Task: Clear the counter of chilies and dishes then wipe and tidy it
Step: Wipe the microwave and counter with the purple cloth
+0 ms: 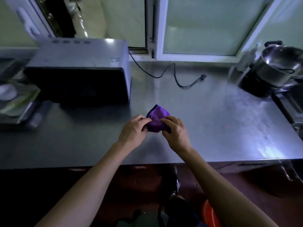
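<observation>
A purple cloth (157,119) with a dark edge sits bunched near the middle of the steel counter (213,125). My left hand (134,130) grips its left side with curled fingers. My right hand (175,130) holds its right side, fingers bent over the fabric. One corner of the cloth sticks up beyond both hands. No chilies show in this view.
A microwave (82,69) stands at the back left, its black cord (177,79) trailing unplugged across the counter. A steel pot (278,66) sits on a dark burner at the far right. A tray with a lidded container (14,97) lies at the left edge.
</observation>
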A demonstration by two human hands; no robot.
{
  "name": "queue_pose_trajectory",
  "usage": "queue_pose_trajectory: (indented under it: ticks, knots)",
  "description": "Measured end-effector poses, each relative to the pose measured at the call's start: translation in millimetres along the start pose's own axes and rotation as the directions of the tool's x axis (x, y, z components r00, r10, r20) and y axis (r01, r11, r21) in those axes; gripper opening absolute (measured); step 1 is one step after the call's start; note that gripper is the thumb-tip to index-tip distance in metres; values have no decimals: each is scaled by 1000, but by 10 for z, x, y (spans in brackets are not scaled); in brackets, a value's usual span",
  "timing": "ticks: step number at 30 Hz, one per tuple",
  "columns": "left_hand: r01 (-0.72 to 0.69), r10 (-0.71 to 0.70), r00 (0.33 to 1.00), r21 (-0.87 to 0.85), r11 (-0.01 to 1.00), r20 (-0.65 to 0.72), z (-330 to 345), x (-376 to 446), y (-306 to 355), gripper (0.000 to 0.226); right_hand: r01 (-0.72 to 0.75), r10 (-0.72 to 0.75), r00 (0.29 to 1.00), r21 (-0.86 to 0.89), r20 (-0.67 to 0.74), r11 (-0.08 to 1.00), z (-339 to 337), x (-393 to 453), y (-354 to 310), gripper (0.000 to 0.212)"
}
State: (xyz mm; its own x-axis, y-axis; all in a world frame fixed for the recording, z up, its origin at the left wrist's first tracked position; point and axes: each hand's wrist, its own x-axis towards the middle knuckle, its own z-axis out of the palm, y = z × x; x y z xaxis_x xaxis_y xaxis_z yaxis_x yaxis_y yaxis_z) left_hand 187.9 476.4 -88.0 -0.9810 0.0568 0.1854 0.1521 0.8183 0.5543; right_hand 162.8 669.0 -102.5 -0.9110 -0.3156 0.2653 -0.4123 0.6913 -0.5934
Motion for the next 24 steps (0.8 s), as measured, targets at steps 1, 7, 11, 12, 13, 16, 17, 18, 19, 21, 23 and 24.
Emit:
queue_pose_trajectory:
  ticks: [1, 7, 11, 12, 13, 16, 17, 18, 19, 21, 23, 24]
  knots:
    - [5, -5, 1000, 5, 1000, -31, -136, -35, -70, 35, 36, -36, 999, 5, 1, 999, 40, 72, -130, 45]
    - [29, -19, 983, 49, 998, -183, -768, -74, -443, 33, 194, -194, 981, 10, 27, 981, 246, 572, -703, 43]
    - [28, -10, 972, 74, 997, -234, -1048, 148, -694, 34, 247, -247, 968, -6, 54, 969, 340, 1025, -891, 42]
    - [31, -11, 969, 78, 996, -247, -1105, 231, -755, 34, 261, -260, 964, -4, 53, 965, 365, 1150, -922, 41]
    - [30, -8, 965, 81, 996, -261, -1160, 319, -812, 34, 272, -271, 961, 0, 50, 962, 392, 1280, -946, 40]
    - [12, 15, 960, 94, 995, -280, -1303, 617, -964, 33, 271, -271, 961, 7, 45, 963, 476, 1675, -982, 41]
    - [-1, 29, 960, 103, 995, -279, -1344, 723, -1016, 33, 265, -265, 963, 6, 42, 964, 504, 1796, -985, 41]
    - [-11, 42, 958, 112, 994, -283, -1383, 837, -1070, 32, 262, -262, 964, 3, 38, 965, 529, 1915, -986, 41]
    - [-16, 50, 956, 119, 993, -290, -1418, 961, -1124, 32, 265, -265, 964, 0, 30, 964, 552, 2041, -987, 41]
    - [-24, 62, 949, 126, 992, -309, -1475, 1211, -1224, 31, 272, -272, 962, 1, 3, 962, 593, 2302, -987, 40]
    - [-30, 70, 944, 127, 991, -322, -1528, 1445, -1300, 31, 275, -274, 961, 3, -28, 962, 631, 2561, -979, 40]
    - [-34, 73, 944, 127, 991, -321, -1558, 1550, -1338, 30, 274, -274, 961, 0, -34, 962, 649, 2677, -978, 40]
